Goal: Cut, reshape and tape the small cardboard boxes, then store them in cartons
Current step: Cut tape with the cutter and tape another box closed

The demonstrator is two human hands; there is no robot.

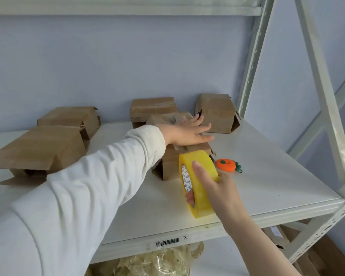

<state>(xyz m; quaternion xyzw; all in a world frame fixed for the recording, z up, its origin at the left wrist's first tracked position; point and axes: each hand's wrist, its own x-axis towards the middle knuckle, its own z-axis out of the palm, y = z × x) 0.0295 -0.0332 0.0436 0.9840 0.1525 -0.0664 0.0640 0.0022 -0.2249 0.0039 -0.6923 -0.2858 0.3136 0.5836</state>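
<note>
A small cardboard box (170, 164) stands near the middle of a white shelf (257, 176). It is plain brown, creased and a bit crumpled. Its top flaps are folded over and look wrinkled at the far end. A loose flap sticks out at the lower left corner.

The left hand (187, 132) lies flat on top of this box, in a white sleeve (88, 186). Its fingers (205, 127) are straight and spread, pressing down on the flaps and holding nothing.

The right hand (217, 188) grips a yellow tape roll (197, 158). The thumb lies across the roll's outer face, and fingertips show through the core. The roll stands on edge against the near side of the box, with its top rim just under the left hand. Whether a strip of tape runs from roll to box cannot be told.

An orange fruit-shaped object (225, 166) with a green chain lies on the shelf just right of the box.

Four more brown boxes sit on the shelf:
- a large one with open flaps at the left front (42, 148)
- one behind it (72, 116)
- one at the back (153, 110), with tape across its top
- one at the back right (215, 114)

A barcode label (167, 242) is stuck on the shelf's front edge. Pale straw-like packing (163, 261) lies on the level below.
</note>
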